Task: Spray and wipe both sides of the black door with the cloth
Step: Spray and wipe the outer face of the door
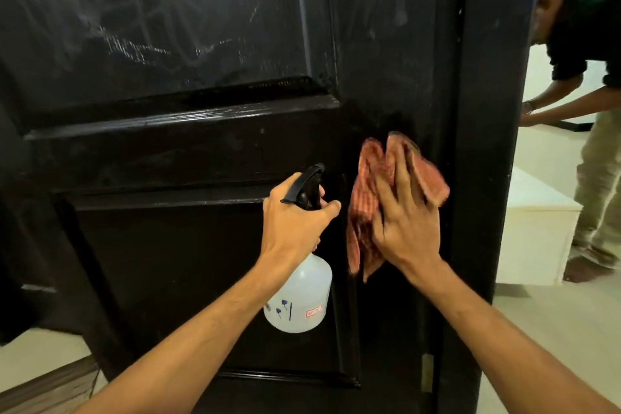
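The left hand (295, 222) grips a translucent plastic spray bottle (299, 296); its red label is unreadable. The right hand (405, 222), fingers straight, presses a reddish checked cloth (366, 178) against the glossy panelled black door (168, 44).

The black door (188, 144) fills the view, its upper panel streaked with pale smears. The left hand (295, 222) grips a spray bottle (299, 299) by the neck — black trigger head up, translucent body hanging below. The right hand (403, 225) presses a reddish cloth (369, 171) flat against the door's right stile — fingers spread, slightly blurred. Beyond the door's edge, another person (584, 77) bends forward.
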Motion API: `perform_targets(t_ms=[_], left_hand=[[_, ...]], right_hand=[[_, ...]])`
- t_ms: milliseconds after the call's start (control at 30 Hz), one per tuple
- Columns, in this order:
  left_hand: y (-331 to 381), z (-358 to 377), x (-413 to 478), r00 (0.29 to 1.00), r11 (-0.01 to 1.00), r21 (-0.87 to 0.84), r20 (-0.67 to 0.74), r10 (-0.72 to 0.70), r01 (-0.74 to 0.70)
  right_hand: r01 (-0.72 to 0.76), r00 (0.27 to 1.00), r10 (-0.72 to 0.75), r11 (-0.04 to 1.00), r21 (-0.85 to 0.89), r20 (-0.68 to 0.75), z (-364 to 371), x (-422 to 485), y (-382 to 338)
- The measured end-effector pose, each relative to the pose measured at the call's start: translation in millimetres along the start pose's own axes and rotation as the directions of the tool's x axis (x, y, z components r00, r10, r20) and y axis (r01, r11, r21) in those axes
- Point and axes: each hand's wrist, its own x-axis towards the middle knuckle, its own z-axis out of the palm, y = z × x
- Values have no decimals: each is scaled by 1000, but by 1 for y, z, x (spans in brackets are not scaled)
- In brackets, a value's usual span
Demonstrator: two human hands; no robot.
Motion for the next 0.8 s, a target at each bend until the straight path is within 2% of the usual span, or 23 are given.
perform_targets(t_ms=[100,167,233,367,433,533,600,633,733,767,800], left_hand=[[4,0,6,1000,999,-32,-29,7,-8],[5,-2,10,999,999,-42,-40,8,-10],[6,-6,11,999,999,-34,-48,13,-15],[5,-22,9,997,1000,2,-68,22,-22],[7,-32,11,996,1000,1,-85,28,-28],[8,-44,19,992,999,6,-117,55,-54],[5,-49,22,991,998,16,-122,59,-57],[3,-54,23,990,998,19,-127,57,-55],[-4,-69,28,987,998,49,-154,38,-31],[-7,-72,30,986,998,58,-164,32,-23],[-11,-78,33,984,998,57,-179,26,-16]], right_hand=[[-127,985,133,990,56,-114,-20,76,3],[-180,972,185,983,47,-144,-22,94,0],[-140,983,140,990,7,-115,-14,76,-2],[36,998,-36,999,-14,45,-8,34,-3],[56,998,-56,998,13,14,-16,64,-8],[-81,994,82,997,11,-76,-27,111,-21],[-139,987,137,990,-21,-79,-18,101,-29],[-106,993,104,994,-37,-57,-9,86,-35],[136,990,-129,983,-124,59,9,41,-43],[157,987,-151,979,-129,61,10,38,-42],[117,993,-114,986,-122,35,9,42,-45]])
